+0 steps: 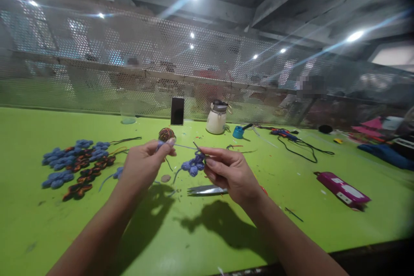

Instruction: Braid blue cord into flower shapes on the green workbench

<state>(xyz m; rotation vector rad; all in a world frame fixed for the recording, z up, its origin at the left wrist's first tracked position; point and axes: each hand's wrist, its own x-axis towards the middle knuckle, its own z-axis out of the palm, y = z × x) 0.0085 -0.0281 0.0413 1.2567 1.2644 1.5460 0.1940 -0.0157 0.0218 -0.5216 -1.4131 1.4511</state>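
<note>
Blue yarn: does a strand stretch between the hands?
Yes, the strand runs from the left hand to the blue flower at the right hand.

Through the head view I see the left hand point(147, 157) pinching blue yarn point(185, 146); the right hand point(231, 170) holds a crochet hook point(196, 145) and a blue crocheted flower point(193, 164); scissors point(207, 190) lie beneath the right hand; to the left I make out blue flowers point(58, 158) near dark-and-orange ones point(92, 172), all on the green table point(181, 241).

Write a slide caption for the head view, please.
Left hand tensions blue yarn; right hand holds a yarn flower and thin tool.
</note>
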